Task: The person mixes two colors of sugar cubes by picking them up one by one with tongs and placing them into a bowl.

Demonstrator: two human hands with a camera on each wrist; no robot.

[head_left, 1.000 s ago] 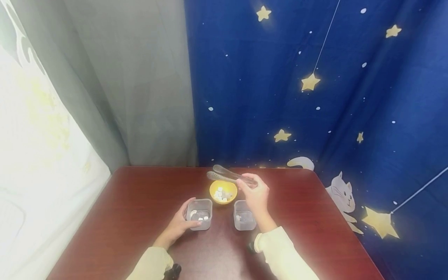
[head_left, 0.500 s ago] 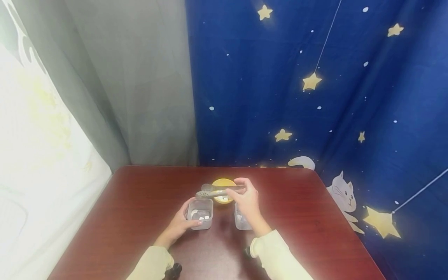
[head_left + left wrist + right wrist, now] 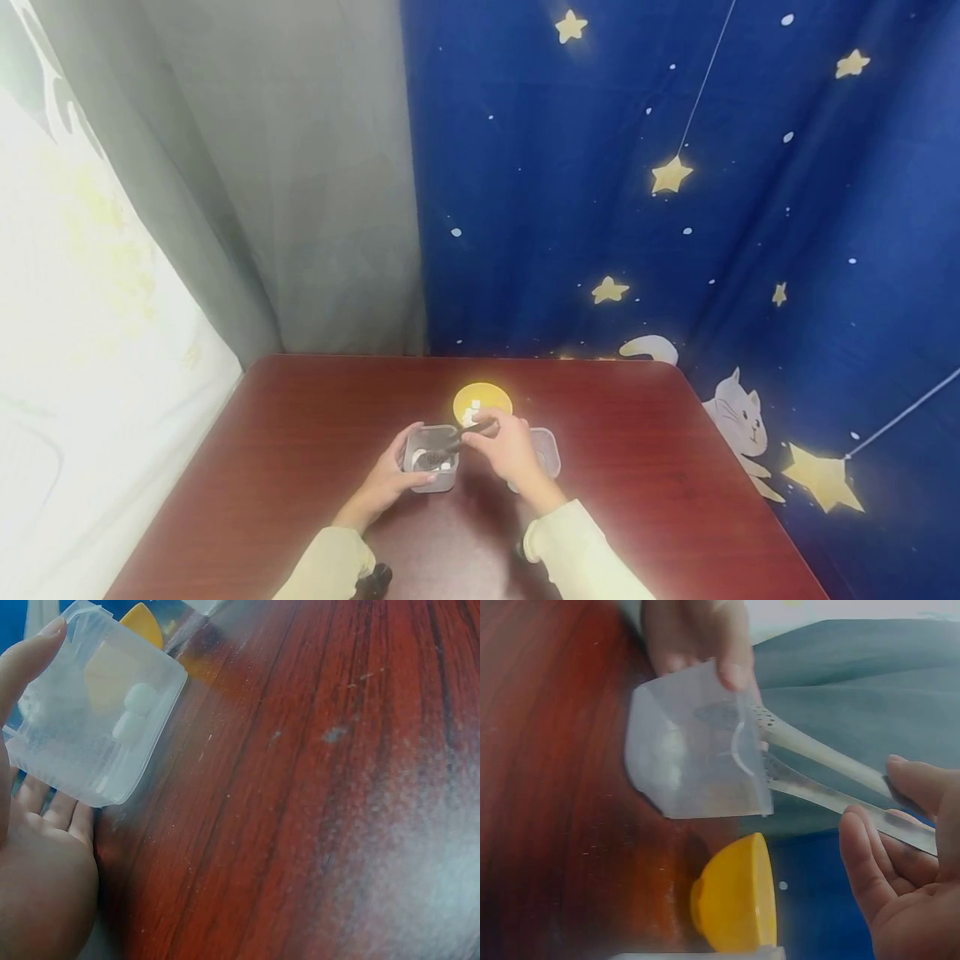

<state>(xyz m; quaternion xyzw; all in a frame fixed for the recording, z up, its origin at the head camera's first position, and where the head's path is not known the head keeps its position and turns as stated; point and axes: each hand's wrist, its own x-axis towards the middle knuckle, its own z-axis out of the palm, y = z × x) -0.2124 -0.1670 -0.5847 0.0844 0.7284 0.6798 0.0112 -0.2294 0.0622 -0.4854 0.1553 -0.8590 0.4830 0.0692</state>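
My left hand (image 3: 386, 477) grips a clear plastic container (image 3: 82, 761) on the table, thumb at the near rim and fingers round the far side. A few white pieces (image 3: 139, 697) show through its wall. My right hand (image 3: 513, 454) holds a pair of tongs (image 3: 817, 748) between thumb and fingers. The perforated tong heads are down inside the container, their two arms spread apart in the right wrist view. Just behind stands a yellow bowl (image 3: 731, 900) with several white pieces, partly hidden by the right hand in the head view.
A second clear container (image 3: 552, 454) stands right of the first, mostly behind my right hand and wrist. The dark red table (image 3: 300, 417) ends at a grey curtain (image 3: 337, 208) and a blue star-patterned curtain (image 3: 540, 208).
My right hand has brought the tongs leftward and down from over the yellow bowl, into the left container. The left hand stays on that container.
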